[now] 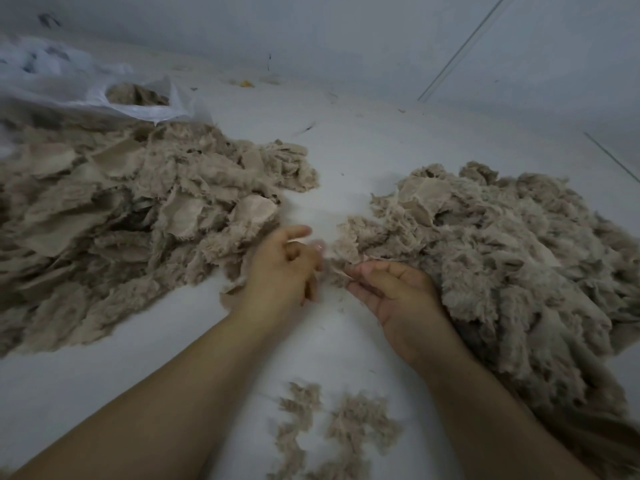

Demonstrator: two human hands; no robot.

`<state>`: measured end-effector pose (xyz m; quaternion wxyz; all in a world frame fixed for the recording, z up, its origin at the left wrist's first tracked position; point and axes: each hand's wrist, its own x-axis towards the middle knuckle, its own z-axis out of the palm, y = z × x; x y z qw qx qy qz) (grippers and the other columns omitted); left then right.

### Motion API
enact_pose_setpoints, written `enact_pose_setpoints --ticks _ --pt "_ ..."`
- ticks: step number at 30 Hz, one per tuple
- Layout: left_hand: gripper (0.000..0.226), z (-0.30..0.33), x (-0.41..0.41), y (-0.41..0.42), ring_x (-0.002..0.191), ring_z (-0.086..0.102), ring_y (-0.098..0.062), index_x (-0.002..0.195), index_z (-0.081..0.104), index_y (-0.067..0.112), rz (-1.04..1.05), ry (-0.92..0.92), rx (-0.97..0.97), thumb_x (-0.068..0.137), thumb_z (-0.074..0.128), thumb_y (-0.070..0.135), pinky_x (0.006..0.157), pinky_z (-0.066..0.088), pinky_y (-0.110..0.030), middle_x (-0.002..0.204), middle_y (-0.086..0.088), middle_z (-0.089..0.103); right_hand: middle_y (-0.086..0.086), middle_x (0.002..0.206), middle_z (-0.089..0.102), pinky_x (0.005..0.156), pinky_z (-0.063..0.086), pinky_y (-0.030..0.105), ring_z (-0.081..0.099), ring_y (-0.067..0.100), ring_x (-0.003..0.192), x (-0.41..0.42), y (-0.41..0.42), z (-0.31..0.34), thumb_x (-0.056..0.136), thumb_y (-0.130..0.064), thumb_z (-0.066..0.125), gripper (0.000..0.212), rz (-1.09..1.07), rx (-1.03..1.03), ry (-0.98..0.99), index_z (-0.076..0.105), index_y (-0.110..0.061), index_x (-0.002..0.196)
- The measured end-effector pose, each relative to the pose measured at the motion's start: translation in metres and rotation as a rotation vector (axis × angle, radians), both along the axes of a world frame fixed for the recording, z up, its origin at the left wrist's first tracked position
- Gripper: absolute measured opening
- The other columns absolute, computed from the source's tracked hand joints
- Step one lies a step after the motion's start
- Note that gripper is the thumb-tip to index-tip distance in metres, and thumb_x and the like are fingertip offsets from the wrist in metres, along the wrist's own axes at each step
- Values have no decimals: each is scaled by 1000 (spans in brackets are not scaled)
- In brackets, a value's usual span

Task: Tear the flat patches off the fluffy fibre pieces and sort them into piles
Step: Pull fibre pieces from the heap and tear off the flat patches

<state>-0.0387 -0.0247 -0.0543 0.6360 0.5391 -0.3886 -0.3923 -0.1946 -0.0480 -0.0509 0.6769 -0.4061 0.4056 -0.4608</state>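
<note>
Two big heaps of beige fluffy fibre lie on a white floor. The left heap (131,216) shows many flat patches among the fluff. The right heap (512,258) is mostly fluffy. Between them my left hand (284,268) is blurred, its fingers curled, and I cannot tell if it holds anything. My right hand (398,292) lies palm up at the right heap's near edge, its fingers pinching a small fibre piece (341,268) that reaches from the heap toward the left hand.
A white plastic bag (114,95) with more fibre inside lies at the back left. Small loose tufts (339,431) sit on the floor between my forearms. A pale wall (381,36) runs along the back.
</note>
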Motion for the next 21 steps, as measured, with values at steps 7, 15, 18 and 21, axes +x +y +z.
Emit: enact_pose_setpoints --ticks 7,15,18,21 --pt "20 -5 -13 -8 46 43 -1 71 70 15 -88 -322 -11 90 67 14 48 35 -16 52 12 52 19 97 72 85 59 39 70 30 94 -1 3 0 98 -8 56 23 44 -11 -62 64 -16 79" --pt "11 5 -26 10 81 53 -12 81 72 -1 -342 -564 -256 88 63 -1 72 42 -20 83 -13 54 18 115 71 88 55 36 67 32 112 -2 2 1 98 -20 52 28 92 -49 -41 66 -12 121" --pt "15 7 -30 15 75 57 -13 81 67 -2 -310 -411 -311 88 56 5 70 47 -27 77 -5 59 24 116 68 85 56 37 65 36 111 -1 2 4 104 -12 43 30 -18 52 -86 63 4 121" --pt "21 8 -26 19 52 49 -14 82 58 -1 -187 -230 -286 94 48 13 53 42 -27 57 -5 51 28 125 64 93 54 46 63 39 117 2 1 10 104 -12 45 34 -86 132 -139 56 8 129"
